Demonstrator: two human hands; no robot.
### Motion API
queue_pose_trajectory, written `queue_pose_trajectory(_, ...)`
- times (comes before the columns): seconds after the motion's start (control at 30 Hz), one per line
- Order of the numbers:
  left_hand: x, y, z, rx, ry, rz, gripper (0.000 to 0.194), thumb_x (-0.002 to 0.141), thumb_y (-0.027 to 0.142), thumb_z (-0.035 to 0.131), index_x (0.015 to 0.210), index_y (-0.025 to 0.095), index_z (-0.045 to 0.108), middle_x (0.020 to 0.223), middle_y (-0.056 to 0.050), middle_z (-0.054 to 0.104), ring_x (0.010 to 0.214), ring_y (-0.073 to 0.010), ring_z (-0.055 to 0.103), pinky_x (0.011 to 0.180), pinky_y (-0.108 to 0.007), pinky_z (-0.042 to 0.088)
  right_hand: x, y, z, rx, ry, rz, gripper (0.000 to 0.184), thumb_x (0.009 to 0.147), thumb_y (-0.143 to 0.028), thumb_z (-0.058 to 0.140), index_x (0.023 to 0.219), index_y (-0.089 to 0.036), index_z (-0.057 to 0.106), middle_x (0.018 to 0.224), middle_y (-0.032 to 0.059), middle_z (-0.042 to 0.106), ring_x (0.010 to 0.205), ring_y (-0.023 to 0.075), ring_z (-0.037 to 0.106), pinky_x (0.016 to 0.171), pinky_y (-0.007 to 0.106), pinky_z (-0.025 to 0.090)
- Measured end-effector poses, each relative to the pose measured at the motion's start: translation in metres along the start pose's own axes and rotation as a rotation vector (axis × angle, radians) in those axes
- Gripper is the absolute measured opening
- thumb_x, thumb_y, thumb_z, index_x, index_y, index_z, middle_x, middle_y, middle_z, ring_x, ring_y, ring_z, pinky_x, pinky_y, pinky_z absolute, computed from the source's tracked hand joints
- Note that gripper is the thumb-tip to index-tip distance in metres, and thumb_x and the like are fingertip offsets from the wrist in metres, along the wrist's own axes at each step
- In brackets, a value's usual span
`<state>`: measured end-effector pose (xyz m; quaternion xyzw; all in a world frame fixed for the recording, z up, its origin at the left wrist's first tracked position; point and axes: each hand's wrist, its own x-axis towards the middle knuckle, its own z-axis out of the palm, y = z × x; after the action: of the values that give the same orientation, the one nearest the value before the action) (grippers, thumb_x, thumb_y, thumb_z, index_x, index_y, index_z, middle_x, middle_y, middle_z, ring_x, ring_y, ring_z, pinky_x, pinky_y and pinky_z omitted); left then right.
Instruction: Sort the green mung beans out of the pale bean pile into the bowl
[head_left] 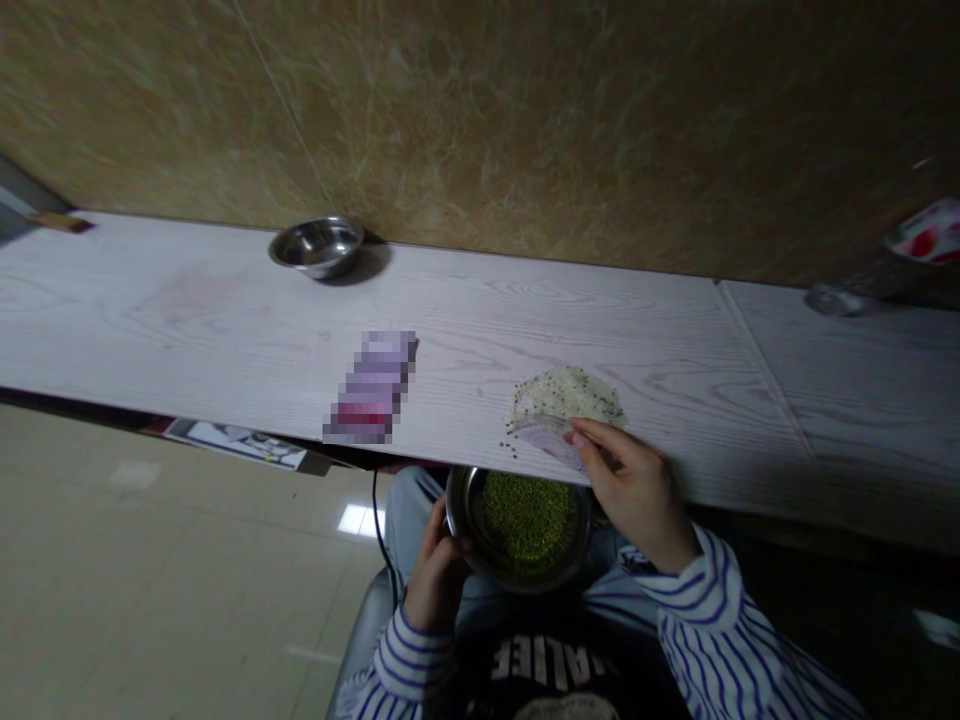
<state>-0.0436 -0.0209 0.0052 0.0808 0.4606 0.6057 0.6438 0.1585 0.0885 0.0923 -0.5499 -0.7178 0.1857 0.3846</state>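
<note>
My left hand grips the left rim of a steel bowl, held just below the table's front edge above my lap. Green beans, which look like mung beans, fill much of it. Between the thumb and fingers of my right hand is a thin, clear, curved plastic piece, whose exact kind I cannot make out. It touches the table along the near side of a pile of white grains like rice, with green beans mixed in. A few loose beans lie left of the pile.
A second steel bowl stands by the wall. A blurred-out purple rectangular object lies left of the pile. At the far right a clear plastic bottle with a red and white label lies tilted. A black cable hangs below the table edge.
</note>
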Motion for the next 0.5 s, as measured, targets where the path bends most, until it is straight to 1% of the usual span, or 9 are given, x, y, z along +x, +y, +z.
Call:
queue_pose_trajectory(0.1, 0.0, -0.001, -0.002, 0.0, -0.003, -0.003, 0.051, 0.068, 0.022, 0.072, 0.118, 0.031, 0.074, 0.1, -0.003, 0.074, 0.087, -0.0286, 0.065, 0.07, -0.036, 0.053, 0.0, 0.001, 0.003, -0.012, 0.012, -0.003, 0.024, 0.094, -0.026, 0.058, 0.106, -0.02, 0.079, 0.101, 0.0094, 0.082, 0.091, 0.0244, 0.079, 0.081, 0.035, 0.064)
queue_pose_trajectory(0.17, 0.0, -0.001, -0.003, -0.007, 0.001, -0.01, 0.053, 0.068, 0.021, 0.072, 0.12, 0.031, 0.072, 0.101, -0.003, 0.074, 0.087, -0.028, 0.065, 0.07, -0.036, 0.053, 0.0, 0.004, 0.002, -0.018, 0.019, -0.004, 0.024, 0.094, -0.026, 0.059, 0.106, -0.02, 0.079, 0.102, 0.0095, 0.082, 0.091, 0.0245, 0.079, 0.082, 0.035, 0.064)
queue_pose_trajectory(0.3, 0.001, -0.002, -0.005, -0.022, -0.001, -0.01, 0.055, 0.067, 0.02, 0.073, 0.121, 0.029, 0.071, 0.101, -0.004, 0.074, 0.081, -0.0243, 0.064, 0.059, -0.029, 0.049, -0.001, 0.011, -0.002, -0.026, 0.059, -0.003, 0.025, 0.093, -0.027, 0.06, 0.108, -0.02, 0.079, 0.103, 0.0093, 0.082, 0.091, 0.0245, 0.079, 0.082, 0.035, 0.064)
queue_pose_trajectory(0.37, 0.002, -0.002, -0.005, -0.015, -0.003, -0.01, 0.054, 0.068, 0.021, 0.073, 0.121, 0.029, 0.071, 0.101, -0.004, 0.073, 0.079, -0.0231, 0.063, 0.057, -0.028, 0.047, -0.001, 0.012, -0.004, -0.024, 0.072, -0.002, 0.025, 0.093, -0.027, 0.061, 0.108, -0.019, 0.079, 0.102, 0.0094, 0.082, 0.091, 0.0244, 0.079, 0.082, 0.034, 0.064)
queue_pose_trajectory(0.5, 0.001, 0.001, -0.003, 0.019, -0.002, -0.008, 0.053, 0.069, 0.023, 0.072, 0.121, 0.029, 0.071, 0.103, -0.003, 0.073, 0.085, -0.0263, 0.064, 0.071, -0.036, 0.052, 0.001, 0.006, -0.001, -0.019, 0.072, -0.008, 0.024, 0.093, -0.026, 0.061, 0.106, -0.019, 0.079, 0.102, 0.0095, 0.082, 0.091, 0.0247, 0.079, 0.081, 0.034, 0.064)
